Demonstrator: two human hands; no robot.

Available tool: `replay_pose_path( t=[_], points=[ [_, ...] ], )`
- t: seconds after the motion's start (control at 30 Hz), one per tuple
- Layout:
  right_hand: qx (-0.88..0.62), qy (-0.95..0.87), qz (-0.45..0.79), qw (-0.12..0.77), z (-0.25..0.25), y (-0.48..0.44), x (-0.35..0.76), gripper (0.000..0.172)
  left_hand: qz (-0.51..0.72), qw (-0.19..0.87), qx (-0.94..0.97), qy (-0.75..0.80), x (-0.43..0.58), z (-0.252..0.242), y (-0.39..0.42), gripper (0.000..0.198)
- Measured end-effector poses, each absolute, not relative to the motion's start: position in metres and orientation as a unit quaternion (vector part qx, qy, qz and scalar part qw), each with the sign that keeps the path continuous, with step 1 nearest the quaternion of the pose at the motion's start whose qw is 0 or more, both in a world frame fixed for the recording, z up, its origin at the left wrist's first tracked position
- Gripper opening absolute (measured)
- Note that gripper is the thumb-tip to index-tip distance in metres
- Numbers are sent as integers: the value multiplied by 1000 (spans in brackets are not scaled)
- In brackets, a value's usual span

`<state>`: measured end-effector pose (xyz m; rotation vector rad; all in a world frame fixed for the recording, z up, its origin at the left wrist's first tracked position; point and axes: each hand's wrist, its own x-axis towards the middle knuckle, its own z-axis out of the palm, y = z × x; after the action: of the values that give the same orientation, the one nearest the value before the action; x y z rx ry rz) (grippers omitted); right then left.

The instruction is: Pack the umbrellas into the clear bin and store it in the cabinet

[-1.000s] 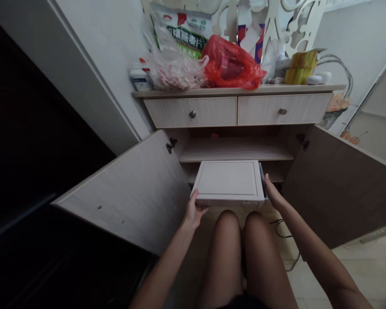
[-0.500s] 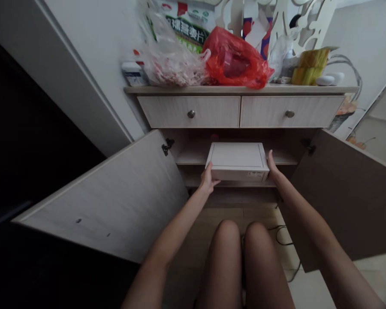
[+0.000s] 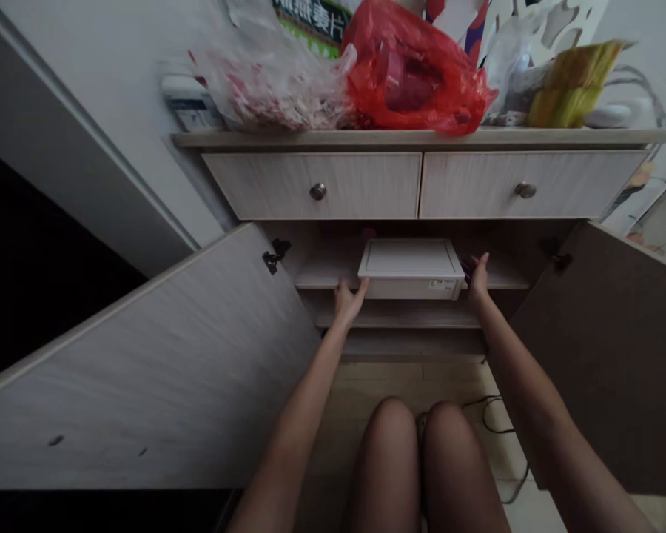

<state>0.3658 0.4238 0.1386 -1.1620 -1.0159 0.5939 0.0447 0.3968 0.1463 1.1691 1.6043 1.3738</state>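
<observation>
White box [image 3: 411,257] between open hands: the left hand [image 3: 349,302], fingers spread, has its thumb at the front left corner; the right hand [image 3: 478,281], fingers loose, stands beside the right side, contact unclear. The box straddles the upper shelf's [image 3: 326,271] front edge, near its middle. Above, a red bag [image 3: 366,70] lies on the cabinet top [image 3: 260,139].

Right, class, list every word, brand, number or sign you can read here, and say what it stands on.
"燕麦片": on the green-and-white bag; the lettering before it is unclear.
White bottle: label too blurred to read.
White box: sticker too small to read.
</observation>
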Motion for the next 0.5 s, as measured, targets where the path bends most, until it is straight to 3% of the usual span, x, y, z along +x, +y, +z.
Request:
replay_pose_path(
  t=[0.07, 0.13, 0.27, 0.5],
  points=[
    [-531, -450, 197, 691, 120, 398, 359, 85, 572, 208, 506, 611, 38, 130, 393, 79],
    [-557, -474, 127, 670, 104, 376, 349, 73, 584, 150, 537, 590, 40, 117, 392, 62],
    [-603, -467, 70, 643, 96, 367, 338, 64, 567, 150, 549, 596, 57, 108, 403, 33],
    [-636, -508, 93, 573, 114, 409, 349, 64, 532, 166, 554, 618, 64, 127, 433, 24]
  ],
)
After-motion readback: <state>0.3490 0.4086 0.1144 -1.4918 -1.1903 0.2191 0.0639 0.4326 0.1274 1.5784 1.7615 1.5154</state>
